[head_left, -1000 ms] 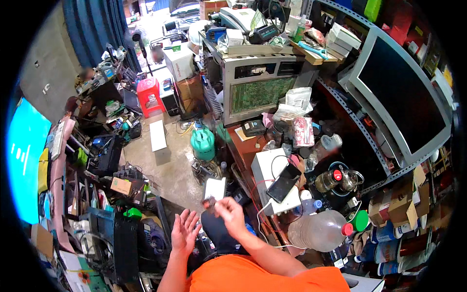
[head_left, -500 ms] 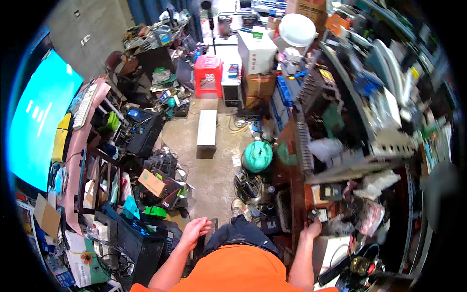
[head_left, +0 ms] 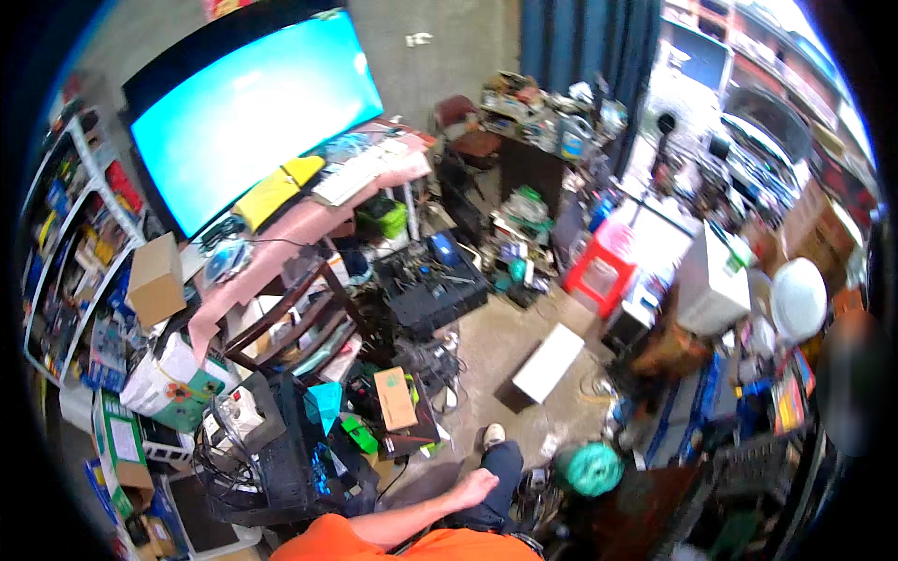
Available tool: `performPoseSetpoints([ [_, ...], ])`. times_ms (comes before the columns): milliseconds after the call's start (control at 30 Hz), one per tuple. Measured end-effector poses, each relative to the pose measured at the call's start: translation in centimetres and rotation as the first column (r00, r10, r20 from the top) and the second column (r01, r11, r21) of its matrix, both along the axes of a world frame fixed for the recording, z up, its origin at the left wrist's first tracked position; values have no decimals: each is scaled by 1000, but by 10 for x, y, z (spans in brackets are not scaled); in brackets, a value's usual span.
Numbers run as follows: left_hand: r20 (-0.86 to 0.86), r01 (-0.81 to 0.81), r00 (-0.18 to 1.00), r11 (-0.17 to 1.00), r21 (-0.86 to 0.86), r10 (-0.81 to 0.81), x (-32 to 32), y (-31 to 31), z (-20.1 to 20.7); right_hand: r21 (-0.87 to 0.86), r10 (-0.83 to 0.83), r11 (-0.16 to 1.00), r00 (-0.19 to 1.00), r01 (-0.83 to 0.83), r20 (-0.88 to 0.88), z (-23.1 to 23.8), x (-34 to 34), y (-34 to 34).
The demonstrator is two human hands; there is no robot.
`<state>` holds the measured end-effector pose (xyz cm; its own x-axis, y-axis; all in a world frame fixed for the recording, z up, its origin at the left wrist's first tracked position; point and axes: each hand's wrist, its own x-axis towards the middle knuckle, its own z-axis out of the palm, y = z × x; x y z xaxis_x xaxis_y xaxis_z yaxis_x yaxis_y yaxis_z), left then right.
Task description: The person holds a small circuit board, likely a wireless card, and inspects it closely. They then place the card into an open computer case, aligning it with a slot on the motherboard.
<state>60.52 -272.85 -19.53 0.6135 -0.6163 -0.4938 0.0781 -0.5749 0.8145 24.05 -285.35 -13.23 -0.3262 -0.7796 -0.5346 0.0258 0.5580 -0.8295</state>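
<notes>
Head view | left hand bottom centre, by trouser leg, cannot tell if clenched | brown box up-left, long axis near-vertical | right hand unseen

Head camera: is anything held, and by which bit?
I can't tell: nothing shows in the left hand, but something small could hide there; the right hand is out of view.

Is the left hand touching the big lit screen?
No, the left hand appears over the dark trouser leg, well away from the screen.
</notes>
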Motion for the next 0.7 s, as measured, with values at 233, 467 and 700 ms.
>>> performPoseSetpoints([
  [233,-204,-74,978,973,-217,29,108,-47,-29,-18,426,904,903,-427,-55,49,215,-99],
  [467,-125,-228,963,969,93,239,243,-73,36,-1,708,706,705,-709,22,40,366,-183],
  [700,-272,-542,831,815,-205,484,284,-81,27,-144,766,638,643,-757,13,22,480,-224],
])
